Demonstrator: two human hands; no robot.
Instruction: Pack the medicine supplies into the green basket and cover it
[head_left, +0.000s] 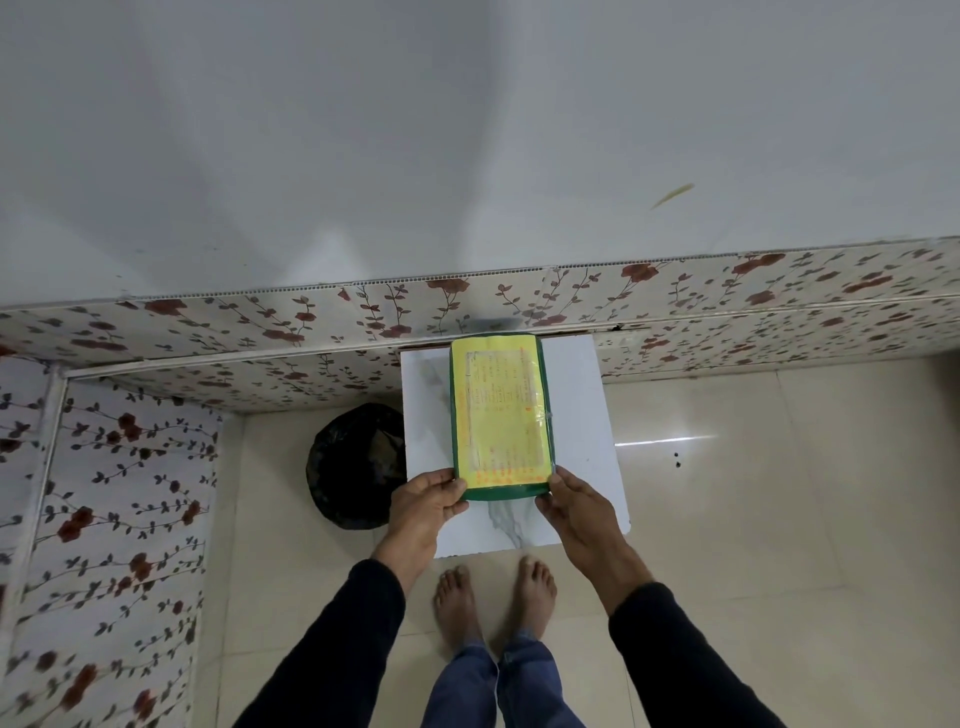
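The green basket (497, 415) stands on a small white bench (576, 415) with grey marble veins, and the bench is placed against the wall. A yellow cover (496, 410) with printed text lies on top of the basket, so only the green rim shows around it. The medicine supplies cannot be seen; the cover hides the inside.

The left hand (423, 501) holds the near left corner of the basket, with the thumb on top of the yellow cover and the fingers under the edge. Its grip is narrow and closed on the basket. The right hand (574, 501) holds the near right corner in the same way, the fingers touching the green rim, its grip also closed on the basket. Both arms wear dark sleeves.

A black bag (353, 467) lies on the floor just beside the bench, on its left side. The floor has pale glossy tiles. The person's bare feet (493, 597) stand near the front edge of the bench, and blue jeans show below them. The lower wall has panels with red flowers and dark leaves, and the wall above them is plain white.
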